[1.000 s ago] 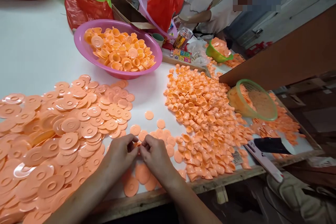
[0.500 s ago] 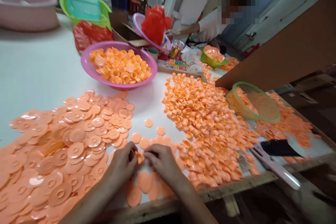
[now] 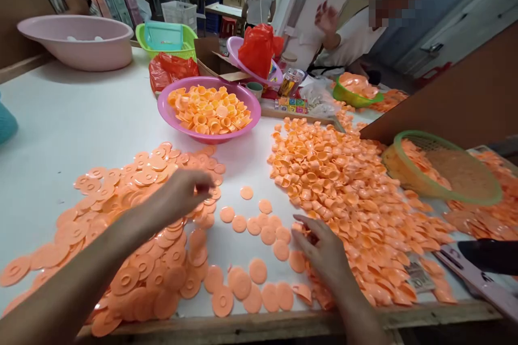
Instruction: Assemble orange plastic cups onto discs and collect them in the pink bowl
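Note:
My left hand [image 3: 189, 190] is raised over the right part of a heap of flat orange plastic discs [image 3: 148, 178], many with a raised ring in the middle. Its fingers are bent and smeared by motion, so whether it holds anything is unclear. At the left edge of a heap of small orange plastic cups [image 3: 324, 172], my right hand [image 3: 324, 250] reaches low with thumb and forefinger apart, touching or just above pieces there. Smaller orange discs [image 3: 239, 283] lie scattered on the white table between my hands. A pink bowl [image 3: 208, 137] holds orange cup-like pieces.
A green mesh basket [image 3: 449, 194] lies tilted at the right, near a pale-handled tool [image 3: 473, 275]. Behind stand a large pink tub [image 3: 97, 54], a lime basket [image 3: 188, 40] and red plastic bags [image 3: 172, 70]. A co-worker's raised hand [image 3: 327, 17] shows beyond a brown partition [image 3: 457, 81].
My hands, together over a small orange piece before, have parted. The left went up and left over the discs, the right went to the cup heap. The view has shifted left.

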Tool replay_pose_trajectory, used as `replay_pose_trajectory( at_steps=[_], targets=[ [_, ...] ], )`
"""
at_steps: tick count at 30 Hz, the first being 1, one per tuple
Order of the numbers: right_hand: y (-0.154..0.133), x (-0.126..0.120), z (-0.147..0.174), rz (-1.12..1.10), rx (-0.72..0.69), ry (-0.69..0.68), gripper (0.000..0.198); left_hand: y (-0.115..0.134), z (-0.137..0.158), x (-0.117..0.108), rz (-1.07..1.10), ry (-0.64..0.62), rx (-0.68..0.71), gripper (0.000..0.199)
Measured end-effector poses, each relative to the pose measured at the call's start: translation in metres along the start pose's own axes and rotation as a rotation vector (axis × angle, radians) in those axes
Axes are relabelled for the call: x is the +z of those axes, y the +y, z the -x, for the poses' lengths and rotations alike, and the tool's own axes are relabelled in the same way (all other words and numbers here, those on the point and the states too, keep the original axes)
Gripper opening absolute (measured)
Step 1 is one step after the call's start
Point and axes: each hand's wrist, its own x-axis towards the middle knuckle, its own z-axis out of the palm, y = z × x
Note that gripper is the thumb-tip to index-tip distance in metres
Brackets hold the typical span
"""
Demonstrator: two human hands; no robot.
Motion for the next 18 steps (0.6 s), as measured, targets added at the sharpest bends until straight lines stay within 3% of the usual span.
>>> replay_pose_trajectory(
  at_steps=[3,6,9,11,14,18],
  targets=[
    [-0.014,0.005,0.004,-0.519,0.171,-0.114,0.042,-0.029,0.046,0.043,-0.341,-0.086,0.032,0.014],
    [-0.032,0.024,0.011,-0.873,0.257,-0.261,0.039,-0.033,0.070,0.080,-0.378,-0.100,0.109,0.020],
    [-0.047,0.049,0.019,-0.850,0.224,-0.267,0.032,-0.019,0.076,0.104,-0.278,-0.156,0.199,0.020],
    [-0.054,0.060,0.023,-0.763,0.191,-0.250,0.026,-0.010,0.077,0.112,-0.234,-0.145,0.156,0.015],
    [-0.058,0.066,0.027,-0.625,0.121,-0.254,0.016,-0.006,0.077,0.112,-0.208,-0.136,0.054,0.010],
    [-0.062,0.072,0.026,-0.478,0.019,-0.246,0.015,-0.011,0.078,0.105,-0.249,-0.151,0.016,0.008]
  ],
)
